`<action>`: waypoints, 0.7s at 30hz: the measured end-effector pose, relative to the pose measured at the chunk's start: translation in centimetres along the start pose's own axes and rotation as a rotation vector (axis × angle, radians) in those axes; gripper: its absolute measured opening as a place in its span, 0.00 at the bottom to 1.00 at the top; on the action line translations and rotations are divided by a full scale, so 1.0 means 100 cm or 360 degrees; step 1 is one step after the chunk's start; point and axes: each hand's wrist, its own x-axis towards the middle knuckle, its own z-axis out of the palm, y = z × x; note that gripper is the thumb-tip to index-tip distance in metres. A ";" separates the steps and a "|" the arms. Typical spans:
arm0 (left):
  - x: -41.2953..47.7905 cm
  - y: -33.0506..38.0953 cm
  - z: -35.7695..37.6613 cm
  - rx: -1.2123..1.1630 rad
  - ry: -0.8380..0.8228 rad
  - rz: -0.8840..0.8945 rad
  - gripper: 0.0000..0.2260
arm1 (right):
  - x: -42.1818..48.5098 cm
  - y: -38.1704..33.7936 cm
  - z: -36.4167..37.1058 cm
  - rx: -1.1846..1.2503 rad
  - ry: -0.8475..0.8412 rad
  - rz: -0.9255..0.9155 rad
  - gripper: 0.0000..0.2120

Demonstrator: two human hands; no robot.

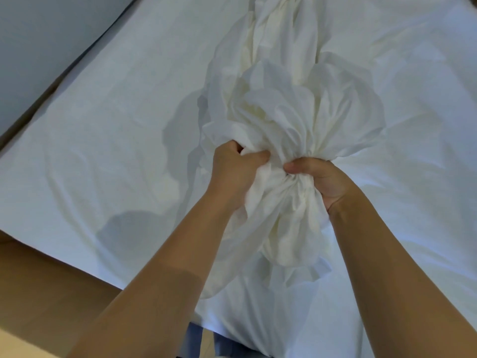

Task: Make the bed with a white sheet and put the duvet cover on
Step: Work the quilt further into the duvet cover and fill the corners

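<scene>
A white sheet [98, 130] covers the mattress and fills most of the view. Down the middle of the bed lies a bunched, cream-white duvet cover [281, 120], gathered into a thick rope of folds that runs away toward the far end. My left hand [237, 169] grips the gathered cloth from the left, thumb over the folds. My right hand [322, 182] grips the same bundle from the right, fingers curled round it. Both hands hold the bundle close together above the sheet. A puffed end of the cover [289, 244] hangs below my hands.
The bed's left edge [64, 73] runs diagonally, with a grey wall or floor surface [33, 34] beyond it. A wooden floor [38, 293] shows at the lower left, beside the near edge of the mattress. Blue cloth [196, 339] shows at the bottom.
</scene>
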 end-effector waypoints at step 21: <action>-0.003 -0.045 -0.072 0.0011 -0.0018 -0.0633 0.13 | 0.007 0.008 0.000 -0.0130 0.0204 0.0034 0.14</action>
